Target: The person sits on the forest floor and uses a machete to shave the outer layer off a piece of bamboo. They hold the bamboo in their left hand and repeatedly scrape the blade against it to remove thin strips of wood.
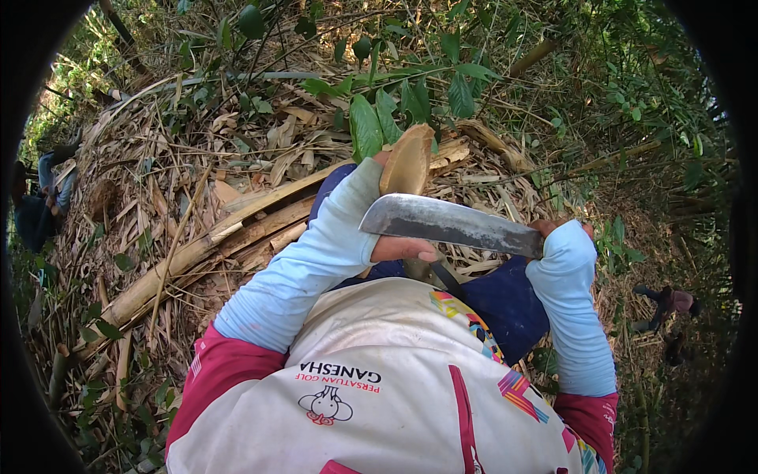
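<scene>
My left hand (360, 204) is wrapped in a light blue sleeve that covers the palm. It grips a pale piece of wood (407, 162) with an oval cut face, the thumb lying below the blade. In my right hand (562, 241), also in a blue sleeve, is a machete (450, 221) whose handle is hidden by the fingers. The broad, dark-stained blade points left and crosses just in front of the wood's lower end; whether they touch I cannot tell.
Split bamboo poles (229, 237) lie across dry leaf litter (158, 170) on the left. Green leaves (379, 118) hang just beyond my hands. One person (47, 197) is at the far left, another (667, 304) at the far right. Dense undergrowth surrounds the spot.
</scene>
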Tool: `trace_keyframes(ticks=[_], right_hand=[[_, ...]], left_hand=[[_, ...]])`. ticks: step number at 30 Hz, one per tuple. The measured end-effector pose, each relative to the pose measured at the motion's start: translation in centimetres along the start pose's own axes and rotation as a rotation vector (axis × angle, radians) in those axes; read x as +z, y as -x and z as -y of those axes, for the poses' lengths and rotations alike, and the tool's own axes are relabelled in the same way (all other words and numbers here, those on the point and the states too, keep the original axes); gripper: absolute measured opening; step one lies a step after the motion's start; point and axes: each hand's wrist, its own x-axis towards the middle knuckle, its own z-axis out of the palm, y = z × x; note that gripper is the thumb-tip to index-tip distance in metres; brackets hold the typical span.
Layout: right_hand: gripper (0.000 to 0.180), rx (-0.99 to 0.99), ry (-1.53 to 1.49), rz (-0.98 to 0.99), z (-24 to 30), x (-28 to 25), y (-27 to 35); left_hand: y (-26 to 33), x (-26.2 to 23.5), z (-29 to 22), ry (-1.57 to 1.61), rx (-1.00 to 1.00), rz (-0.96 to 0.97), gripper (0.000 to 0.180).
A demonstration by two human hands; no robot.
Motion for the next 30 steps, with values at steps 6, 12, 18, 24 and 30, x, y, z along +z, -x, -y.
trace_keyframes(ticks=[6, 12, 18, 24, 30], right_hand=[[0.038, 0.009, -0.009, -0.019, -0.2, 0.1, 0.1], [0.039, 0.044, -0.039, 0.029, -0.5, 0.4, 0.3], [0.036, 0.091, -0.025, 0.097, 0.1, -0.1, 0.0], [0.031, 0.188, 0.055, 0.257, -0.2, -0.6, -0.6], [0.030, 0.189, 0.122, 0.315, -0.4, -1.0, -0.7]], left_hand=[[0.1, 0.1, -0.7, 0.111, -0.017, 0.063, 0.093], [0.2, 0.1, -0.3, 0.060, 0.033, 0.069, 0.086], [0.3, 0.6, 0.0, -0.019, 0.076, 0.014, 0.081], [0.1, 1.1, -0.5, 0.029, 0.099, 0.018, 0.076], [-0.2, 1.6, 0.0, -0.008, 0.185, -0.011, 0.060]])
